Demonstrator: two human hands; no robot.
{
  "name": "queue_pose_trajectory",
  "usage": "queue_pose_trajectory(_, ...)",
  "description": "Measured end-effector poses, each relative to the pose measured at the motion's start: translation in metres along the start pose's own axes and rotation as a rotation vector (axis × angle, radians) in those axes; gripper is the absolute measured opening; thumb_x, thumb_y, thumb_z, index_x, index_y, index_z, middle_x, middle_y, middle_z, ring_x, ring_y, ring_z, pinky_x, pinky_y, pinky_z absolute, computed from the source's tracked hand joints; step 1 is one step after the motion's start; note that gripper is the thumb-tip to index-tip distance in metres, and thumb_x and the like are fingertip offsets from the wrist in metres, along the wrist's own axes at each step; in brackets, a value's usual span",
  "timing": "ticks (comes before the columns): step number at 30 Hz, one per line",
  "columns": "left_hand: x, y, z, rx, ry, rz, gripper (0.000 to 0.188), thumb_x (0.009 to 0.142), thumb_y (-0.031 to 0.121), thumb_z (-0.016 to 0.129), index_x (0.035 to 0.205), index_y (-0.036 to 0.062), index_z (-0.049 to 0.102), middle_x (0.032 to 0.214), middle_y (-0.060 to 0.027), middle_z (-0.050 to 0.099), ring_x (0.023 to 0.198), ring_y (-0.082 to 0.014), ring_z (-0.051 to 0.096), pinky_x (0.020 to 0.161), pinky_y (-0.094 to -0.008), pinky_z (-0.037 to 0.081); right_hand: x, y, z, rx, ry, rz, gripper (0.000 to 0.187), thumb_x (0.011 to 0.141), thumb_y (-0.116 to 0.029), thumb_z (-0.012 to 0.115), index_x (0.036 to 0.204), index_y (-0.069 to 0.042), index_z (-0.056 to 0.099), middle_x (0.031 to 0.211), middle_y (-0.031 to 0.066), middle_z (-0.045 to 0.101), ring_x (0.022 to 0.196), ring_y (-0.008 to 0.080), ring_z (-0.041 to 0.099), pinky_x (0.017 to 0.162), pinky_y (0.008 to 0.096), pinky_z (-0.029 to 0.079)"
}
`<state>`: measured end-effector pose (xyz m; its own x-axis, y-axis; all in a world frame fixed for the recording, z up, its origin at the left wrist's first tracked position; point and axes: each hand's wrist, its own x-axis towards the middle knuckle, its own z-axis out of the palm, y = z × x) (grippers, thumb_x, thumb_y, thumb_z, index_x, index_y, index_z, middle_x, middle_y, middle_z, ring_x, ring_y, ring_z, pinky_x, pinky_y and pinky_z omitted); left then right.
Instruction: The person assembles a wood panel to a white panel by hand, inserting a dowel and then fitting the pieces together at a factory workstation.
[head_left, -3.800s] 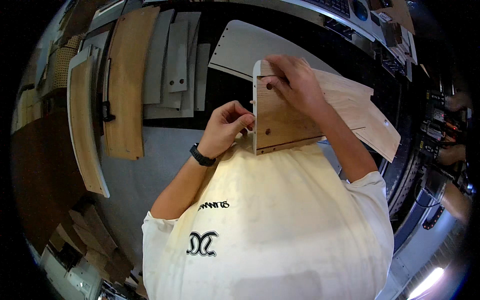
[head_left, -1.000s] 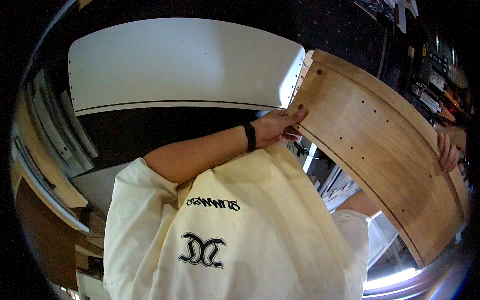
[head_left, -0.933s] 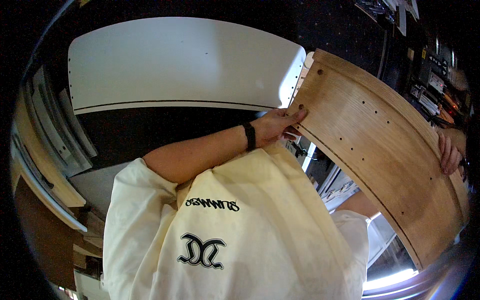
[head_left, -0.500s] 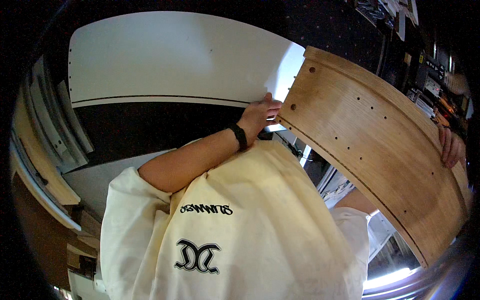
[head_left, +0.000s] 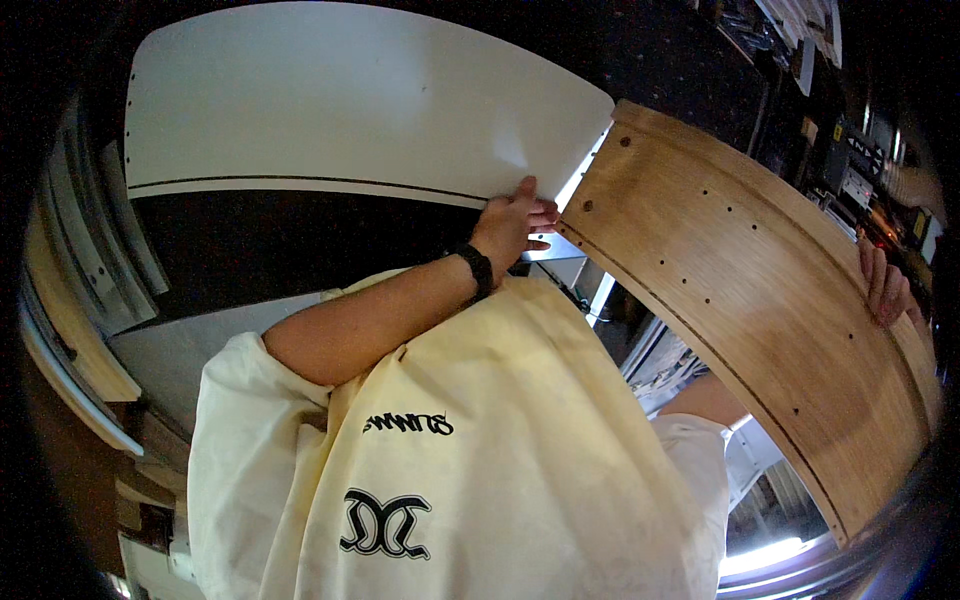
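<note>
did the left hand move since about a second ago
Yes, leftward against the white panel: the left hand was on the wooden panel's corner; now it is off that panel's face, overlapping the white panel's lower edge in view.

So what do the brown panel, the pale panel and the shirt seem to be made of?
Brown panel: wood or veneer, probably satin-finished, given its grain and soft sheen. Pale panel: perhaps coated board; it looks smooth and grainless. Shirt: matte cloth, shown by soft folds.
</note>
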<state>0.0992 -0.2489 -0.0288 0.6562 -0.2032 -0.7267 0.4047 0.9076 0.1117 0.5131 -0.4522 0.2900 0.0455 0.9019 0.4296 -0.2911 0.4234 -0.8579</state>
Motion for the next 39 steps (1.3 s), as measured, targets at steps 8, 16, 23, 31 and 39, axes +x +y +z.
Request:
queue_pose_trajectory(8, -0.002, -0.013, 0.038, 0.245, -0.067, 0.012, 0.034, 0.101, 0.035, 0.068, 0.108, 0.0021, 0.071, 0.097, -0.0062, 0.071, 0.089, -0.0141, 0.065, 0.077, -0.0316, 0.054, 0.012, -0.002, -0.01, 0.024, -0.004, 0.004, 0.024, 0.107, -0.038, 0.052, 0.099, -0.024, 0.069, 0.103, -0.007, 0.071, 0.101, 0.0095, 0.063, 0.096, 0.0298, 0.038)
queue_pose_trajectory(16, 0.005, -0.021, 0.039, 0.234, -0.022, 0.095, 0.03, 0.101, 0.027, 0.068, 0.103, -0.0023, 0.073, 0.091, -0.0079, 0.072, 0.081, -0.0158, 0.064, 0.075, -0.0332, 0.053, 0.025, 0.005, -0.026, 0.04, 0.002, 0.044, 0.023, 0.106, -0.037, 0.053, 0.099, -0.024, 0.069, 0.103, -0.0072, 0.071, 0.102, 0.0094, 0.063, 0.096, 0.0297, 0.038)
queue_pose_trajectory(23, 0.016, -0.026, 0.039, 0.53, 0.051, 0.255, 0.044, 0.101, 0.038, 0.065, 0.091, -0.004, 0.075, 0.083, -0.0204, 0.073, 0.078, -0.0292, 0.069, 0.073, -0.043, 0.053, 0.041, 0.009, -0.037, 0.048, 0.0, 0.063, 0.021, 0.106, -0.036, 0.054, 0.099, -0.024, 0.069, 0.103, -0.0074, 0.071, 0.102, 0.0093, 0.063, 0.096, 0.0297, 0.038)
queue_pose_trajectory(31, 0.019, -0.008, 0.041, 0.996, 0.024, 0.333, 0.052, 0.103, 0.043, 0.057, 0.089, -0.0053, 0.069, 0.084, -0.0275, 0.071, 0.084, -0.0435, 0.071, 0.074, -0.052, 0.054, 0.054, 0.012, -0.043, 0.054, -0.005, 0.081, 0.02, 0.106, -0.035, 0.055, 0.099, -0.024, 0.069, 0.102, -0.0077, 0.071, 0.102, 0.0092, 0.063, 0.096, 0.0296, 0.038)
queue_pose_trajectory(39, 0.006, 0.015, 0.049, 1.265, 0.071, 0.382, 0.045, 0.106, 0.04, 0.05, 0.105, -0.0045, 0.057, 0.089, -0.0312, 0.07, 0.089, -0.0481, 0.07, 0.078, -0.0561, 0.055, 0.062, 0.012, -0.048, 0.057, -0.008, 0.1, 0.018, 0.105, -0.034, 0.056, 0.099, -0.024, 0.069, 0.102, -0.0079, 0.071, 0.102, 0.0091, 0.063, 0.096, 0.0296, 0.038)
